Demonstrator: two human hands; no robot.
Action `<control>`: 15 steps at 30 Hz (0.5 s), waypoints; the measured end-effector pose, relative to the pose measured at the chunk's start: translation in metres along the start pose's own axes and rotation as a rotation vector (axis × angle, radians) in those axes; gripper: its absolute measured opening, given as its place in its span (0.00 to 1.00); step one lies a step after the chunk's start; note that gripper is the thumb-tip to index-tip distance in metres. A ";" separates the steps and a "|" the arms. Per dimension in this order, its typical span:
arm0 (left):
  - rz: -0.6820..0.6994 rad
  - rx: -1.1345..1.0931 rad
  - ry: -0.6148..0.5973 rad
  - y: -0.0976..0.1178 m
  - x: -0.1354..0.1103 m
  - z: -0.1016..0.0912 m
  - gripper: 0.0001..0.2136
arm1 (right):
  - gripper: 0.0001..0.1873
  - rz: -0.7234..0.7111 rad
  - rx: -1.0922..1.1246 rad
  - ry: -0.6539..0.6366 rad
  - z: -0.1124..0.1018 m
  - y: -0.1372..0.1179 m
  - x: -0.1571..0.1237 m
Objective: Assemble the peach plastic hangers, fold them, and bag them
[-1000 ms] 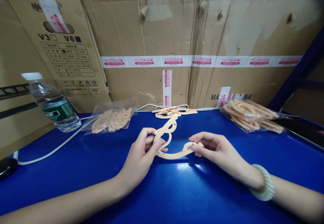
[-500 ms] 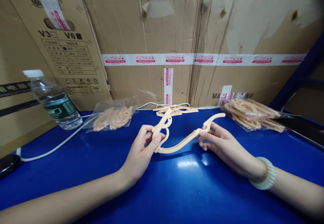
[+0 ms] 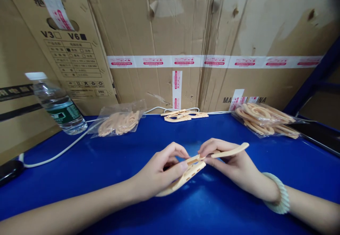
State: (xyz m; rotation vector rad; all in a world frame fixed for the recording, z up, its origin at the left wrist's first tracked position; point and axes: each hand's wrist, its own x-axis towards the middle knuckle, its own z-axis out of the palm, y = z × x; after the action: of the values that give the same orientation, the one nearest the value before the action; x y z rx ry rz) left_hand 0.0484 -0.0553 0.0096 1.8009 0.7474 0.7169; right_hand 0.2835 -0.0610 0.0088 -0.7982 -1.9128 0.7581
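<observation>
- Left hand (image 3: 159, 173) and right hand (image 3: 235, 166) pinch the tan hanger (image 3: 191, 172) in their fingers.
- It slants long-ways — lower left to upper right — thin tip pointing right.

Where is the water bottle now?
In the head view, the water bottle is on the blue table at left, in front of a cardboard box and left of a bag of beige parts.

Bottle (image 3: 63, 112) left, pieces (image 3: 177, 120) behind hands (image 3: 160, 171), cardboard (image 3: 156, 33) farthest

Both hands (image 3: 159, 169) (image 3: 237, 166) close together in pinch grips
</observation>
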 end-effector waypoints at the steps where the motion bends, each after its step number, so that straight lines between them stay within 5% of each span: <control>1: -0.013 0.054 -0.001 0.001 0.000 0.001 0.09 | 0.05 -0.053 -0.048 -0.015 0.000 -0.002 -0.001; 10: 0.092 0.386 -0.055 0.007 -0.004 0.008 0.12 | 0.12 -0.293 -0.257 -0.130 -0.002 -0.018 -0.005; 15: 0.186 0.640 -0.064 0.002 -0.006 0.011 0.13 | 0.16 -0.637 -0.566 -0.194 -0.005 -0.024 -0.002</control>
State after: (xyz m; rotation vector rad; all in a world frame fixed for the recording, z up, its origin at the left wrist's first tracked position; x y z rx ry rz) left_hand 0.0532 -0.0664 0.0075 2.4867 0.8323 0.5688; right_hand 0.2830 -0.0766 0.0283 -0.3867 -2.4109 -0.1110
